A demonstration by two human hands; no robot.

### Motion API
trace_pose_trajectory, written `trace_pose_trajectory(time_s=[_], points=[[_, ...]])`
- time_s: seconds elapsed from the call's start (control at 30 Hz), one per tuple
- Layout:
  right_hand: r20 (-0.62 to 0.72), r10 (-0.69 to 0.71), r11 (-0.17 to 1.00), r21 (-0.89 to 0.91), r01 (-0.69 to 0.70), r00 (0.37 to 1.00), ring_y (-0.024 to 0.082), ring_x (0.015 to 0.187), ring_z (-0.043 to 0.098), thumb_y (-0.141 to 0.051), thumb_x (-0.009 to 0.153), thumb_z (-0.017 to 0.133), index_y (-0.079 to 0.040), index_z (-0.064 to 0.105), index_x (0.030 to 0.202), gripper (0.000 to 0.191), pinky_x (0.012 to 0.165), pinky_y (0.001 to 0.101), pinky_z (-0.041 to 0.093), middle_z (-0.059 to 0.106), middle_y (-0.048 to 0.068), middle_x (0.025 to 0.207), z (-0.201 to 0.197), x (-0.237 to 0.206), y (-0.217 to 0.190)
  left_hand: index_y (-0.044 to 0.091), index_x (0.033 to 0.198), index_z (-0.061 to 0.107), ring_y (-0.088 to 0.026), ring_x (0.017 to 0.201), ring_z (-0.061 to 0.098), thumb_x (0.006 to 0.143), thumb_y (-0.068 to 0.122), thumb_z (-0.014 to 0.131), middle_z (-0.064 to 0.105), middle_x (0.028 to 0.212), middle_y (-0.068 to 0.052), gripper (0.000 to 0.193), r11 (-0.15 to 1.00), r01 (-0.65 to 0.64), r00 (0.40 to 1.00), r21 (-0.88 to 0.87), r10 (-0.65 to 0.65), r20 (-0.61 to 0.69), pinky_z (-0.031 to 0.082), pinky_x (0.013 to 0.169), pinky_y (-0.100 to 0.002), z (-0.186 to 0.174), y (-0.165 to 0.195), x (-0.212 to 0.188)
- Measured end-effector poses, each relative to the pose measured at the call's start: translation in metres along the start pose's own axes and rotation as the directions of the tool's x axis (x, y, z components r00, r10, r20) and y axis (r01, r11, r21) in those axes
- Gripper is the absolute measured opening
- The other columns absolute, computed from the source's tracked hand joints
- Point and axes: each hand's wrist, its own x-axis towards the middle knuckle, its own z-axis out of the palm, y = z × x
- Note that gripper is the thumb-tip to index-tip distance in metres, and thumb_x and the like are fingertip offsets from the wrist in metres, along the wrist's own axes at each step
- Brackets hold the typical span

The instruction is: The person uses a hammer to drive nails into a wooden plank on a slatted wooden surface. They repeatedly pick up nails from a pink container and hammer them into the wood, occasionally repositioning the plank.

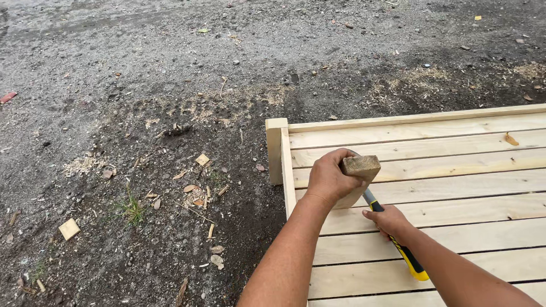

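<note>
Weathered wood block (359, 169) upright; yellow-black hammer (405, 253), head seemingly hidden.

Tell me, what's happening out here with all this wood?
A person is working outdoors over a slatted frame of pale wooden boards lying on gravelly ground. Their left hand grips a short wooden block and holds it against the slats near the frame's corner. Their right hand holds a tool with a yellow and black handle, probably a hammer; its head is hidden behind the block. Wood chips and offcuts are scattered in the dirt beside the frame.
</note>
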Motion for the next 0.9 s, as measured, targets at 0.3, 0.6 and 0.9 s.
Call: trace_pose_trajectory(time_s=[0.3,0.6,0.9], points=[[-0.098,-0.061,0.973,-0.229,0.038,0.993,0.022,0.04,0.054,-0.046,0.086,0.076,-0.003,0.065,0.082,0.045,0.044,0.0404,0.047,0.054,0.009,0.055,-0.013,-0.008,0.006,0.013,0.11,0.077,-0.014,0.09,0.077,0.058,0.013,0.094,0.081,0.1,-0.003,0.055,0.994,0.073,0.997,0.076,-0.075,0.034,0.061,0.084,-0.029,0.003,0.016,0.004],[-0.152,0.017,0.964,-0.261,-0.056,0.988,0.024,0.042,0.057,-0.043,0.088,0.075,-0.002,0.068,0.091,0.042,0.045,0.0417,0.051,0.059,0.011,0.057,-0.005,0.003,0.006,0.016,0.117,0.075,-0.013,0.093,0.075,0.06,0.013,0.094,0.08,0.103,-0.002,0.06,0.981,0.191,0.976,0.033,-0.193,0.099,0.06,0.086,-0.029,0.0,0.026,0.022],[-0.204,0.068,0.961,-0.248,-0.118,0.977,0.023,0.044,0.056,-0.04,0.087,0.078,0.001,0.069,0.098,0.043,0.044,0.0409,0.051,0.06,0.01,0.06,0.003,0.022,0.01,0.016,0.115,0.076,-0.013,0.092,0.076,0.06,0.016,0.094,0.08,0.102,-0.002,0.058,0.981,0.192,0.972,-0.023,-0.187,0.141,0.06,0.086,-0.029,-0.018,0.008,0.03]])
